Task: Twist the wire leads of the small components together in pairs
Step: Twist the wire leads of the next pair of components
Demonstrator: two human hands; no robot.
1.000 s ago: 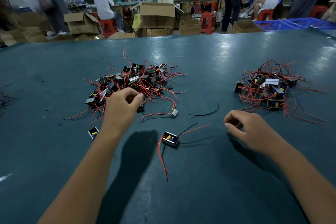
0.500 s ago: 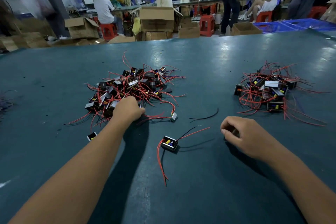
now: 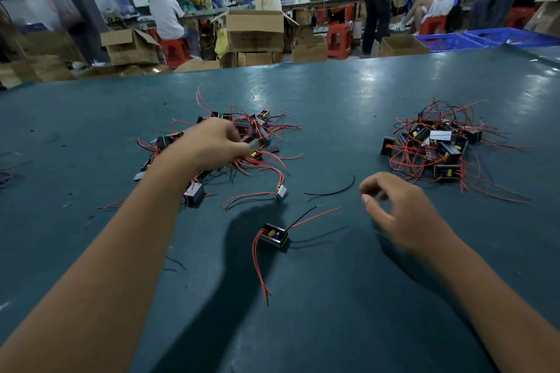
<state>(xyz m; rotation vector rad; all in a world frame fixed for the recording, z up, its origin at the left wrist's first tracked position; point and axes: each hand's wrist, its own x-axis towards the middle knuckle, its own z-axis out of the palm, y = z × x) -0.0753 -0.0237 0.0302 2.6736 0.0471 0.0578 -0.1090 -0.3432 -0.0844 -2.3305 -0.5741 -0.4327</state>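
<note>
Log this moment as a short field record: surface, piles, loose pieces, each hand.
surface: dark teal table
left pile: tangle of small black components with red leads, under the left hand
right pile: second tangle of components, untouched
loose component: one black component alone between the forearms, red and black leads splayed
loose wire: black wire lying by itself
left hand: reaching into the left pile, fingers blurred, grip unclear
right hand: loosely curled, holding nothing

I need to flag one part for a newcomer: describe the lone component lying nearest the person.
On the green table, between the two forearms, lies a single black component. Unlike those in the left pile and right pile, it sits alone, with red leads curling toward the person.
</note>
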